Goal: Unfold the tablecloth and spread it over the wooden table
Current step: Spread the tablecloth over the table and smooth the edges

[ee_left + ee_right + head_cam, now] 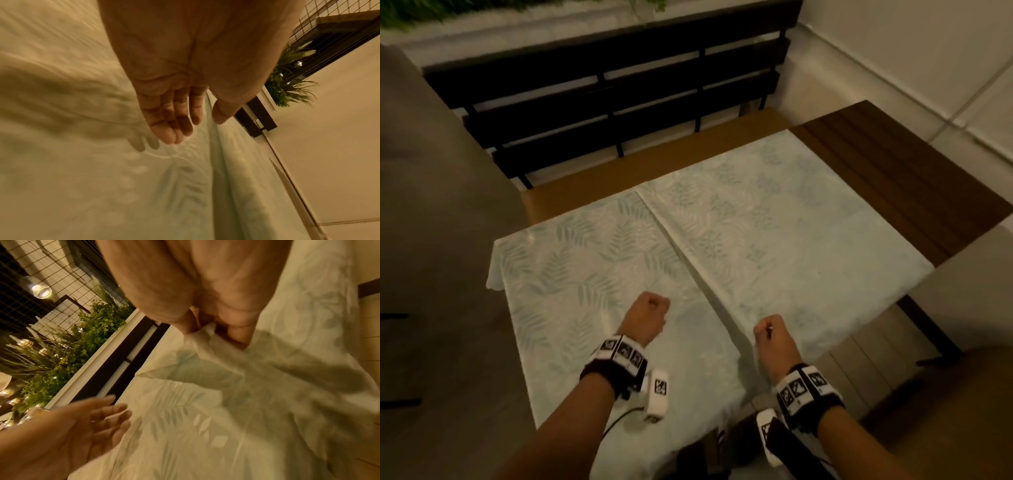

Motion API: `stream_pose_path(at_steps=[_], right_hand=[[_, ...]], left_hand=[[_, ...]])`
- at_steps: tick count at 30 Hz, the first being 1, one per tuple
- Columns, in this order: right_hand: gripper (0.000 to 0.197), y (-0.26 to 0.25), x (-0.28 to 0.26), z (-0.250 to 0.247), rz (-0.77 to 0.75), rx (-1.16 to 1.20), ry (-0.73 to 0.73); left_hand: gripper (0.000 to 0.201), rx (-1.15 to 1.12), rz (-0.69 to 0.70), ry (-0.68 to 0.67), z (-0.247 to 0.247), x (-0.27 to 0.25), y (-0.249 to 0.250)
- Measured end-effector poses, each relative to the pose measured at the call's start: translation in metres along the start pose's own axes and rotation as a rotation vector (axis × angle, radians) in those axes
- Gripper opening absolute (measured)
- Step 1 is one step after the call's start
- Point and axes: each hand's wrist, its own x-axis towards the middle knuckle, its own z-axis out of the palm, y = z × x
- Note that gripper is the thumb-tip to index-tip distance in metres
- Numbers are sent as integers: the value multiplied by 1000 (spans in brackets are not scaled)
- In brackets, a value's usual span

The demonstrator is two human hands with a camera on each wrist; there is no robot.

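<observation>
Tablecloth point(599, 260) single, right hand point(774, 334) pinching fold

A dark slatted bench point(619, 92) stands against pale walls, green plants point(68, 353) and small lights behind it.

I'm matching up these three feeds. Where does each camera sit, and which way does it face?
Head: looks forward and down at the tablecloth on the wooden table; both forearms show.
Left wrist: looks along the palm of the left hand, fingers relaxed above the cloth.
Right wrist: looks along the right hand, which pinches a fold; the left hand shows too.
Shared: cloth, dark bench, plants.
</observation>
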Motion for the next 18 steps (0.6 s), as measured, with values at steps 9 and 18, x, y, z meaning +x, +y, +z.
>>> stream_pose_path(at_steps=[9, 18], right_hand=[[26, 2, 39, -28, -65, 96, -262], [30, -38, 89, -132, -422, -77, -735]], left_hand=[[125, 270, -185, 275, 77, 118, 121], [68, 1123, -335, 379, 99, 187, 192]])
